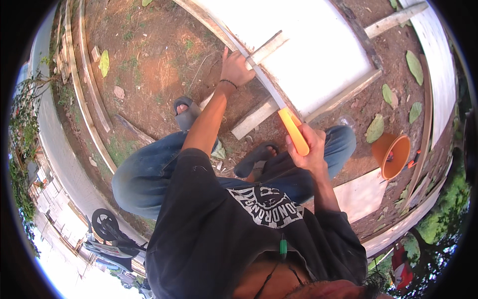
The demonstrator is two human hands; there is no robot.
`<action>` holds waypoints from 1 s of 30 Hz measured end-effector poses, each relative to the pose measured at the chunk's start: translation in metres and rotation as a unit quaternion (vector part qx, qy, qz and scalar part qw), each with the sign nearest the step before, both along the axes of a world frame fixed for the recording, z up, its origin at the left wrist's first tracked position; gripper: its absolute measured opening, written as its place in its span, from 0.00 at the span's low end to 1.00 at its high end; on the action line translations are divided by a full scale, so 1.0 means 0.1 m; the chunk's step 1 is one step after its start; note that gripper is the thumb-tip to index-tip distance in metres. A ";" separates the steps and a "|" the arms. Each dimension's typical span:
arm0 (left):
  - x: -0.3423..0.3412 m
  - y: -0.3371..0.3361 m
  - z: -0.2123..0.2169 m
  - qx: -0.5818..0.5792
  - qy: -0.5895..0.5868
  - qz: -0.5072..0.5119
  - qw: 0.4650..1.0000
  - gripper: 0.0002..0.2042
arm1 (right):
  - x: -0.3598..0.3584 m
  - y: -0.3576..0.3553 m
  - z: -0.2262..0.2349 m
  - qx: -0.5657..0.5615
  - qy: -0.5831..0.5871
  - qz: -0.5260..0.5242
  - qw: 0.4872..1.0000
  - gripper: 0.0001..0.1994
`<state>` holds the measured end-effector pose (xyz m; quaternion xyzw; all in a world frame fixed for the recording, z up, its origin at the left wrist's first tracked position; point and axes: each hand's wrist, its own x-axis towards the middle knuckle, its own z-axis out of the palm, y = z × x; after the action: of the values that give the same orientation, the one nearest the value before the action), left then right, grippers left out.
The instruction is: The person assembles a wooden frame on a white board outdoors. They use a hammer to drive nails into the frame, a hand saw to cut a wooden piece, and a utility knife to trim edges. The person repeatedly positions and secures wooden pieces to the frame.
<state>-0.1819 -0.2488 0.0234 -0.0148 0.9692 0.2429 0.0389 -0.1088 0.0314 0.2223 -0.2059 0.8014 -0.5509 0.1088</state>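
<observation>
My right hand [307,148] is wrapped around the yellow-orange handle of a handsaw [295,130]. The long narrow blade runs away from me to the upper left, along the edge of a white panel [318,55] in a wooden frame. A short wooden batten [269,47] meets the blade from the panel side. On the blade's left, my left hand [236,69] grips the near end of that batten, its fingers partly hidden. Another wood piece [255,117] sticks out toward my feet, close to the saw handle.
An orange bucket [391,155] with something inside stands at the right, beside a pale board [361,194]. Long wooden strips [82,94] lie on the bare soil at the left. A motorbike [112,239] is behind on the lower left. Large leaves are scattered around.
</observation>
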 end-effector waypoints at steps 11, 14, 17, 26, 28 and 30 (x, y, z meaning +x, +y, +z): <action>-0.23 0.06 0.36 0.005 -0.200 0.065 0.978 0.32 | -0.05 0.18 0.05 0.115 0.011 0.010 0.993 0.06; -0.35 0.18 0.55 0.018 -0.230 0.072 0.970 0.32 | -0.08 0.15 0.01 0.120 0.002 -0.011 0.993 0.07; -0.34 0.21 0.48 0.031 -0.180 0.090 0.979 0.30 | -0.06 0.14 -0.03 0.102 0.000 -0.026 0.994 0.10; -0.32 0.26 0.47 0.037 -0.170 0.078 0.982 0.28 | 0.18 0.34 0.24 0.160 -0.046 -0.041 0.985 0.07; -0.31 0.21 0.35 0.026 -0.134 0.054 0.989 0.27 | 0.21 0.29 0.29 0.153 -0.047 -0.053 0.986 0.12; -0.32 0.18 0.32 0.058 -0.137 0.055 0.987 0.26 | 0.27 0.29 0.35 0.147 -0.060 -0.055 0.986 0.12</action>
<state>-0.2139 -0.2311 0.0554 -0.0989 0.9368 0.2960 0.1581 -0.0815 0.0602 0.2577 -0.1099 0.8759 -0.4434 0.1555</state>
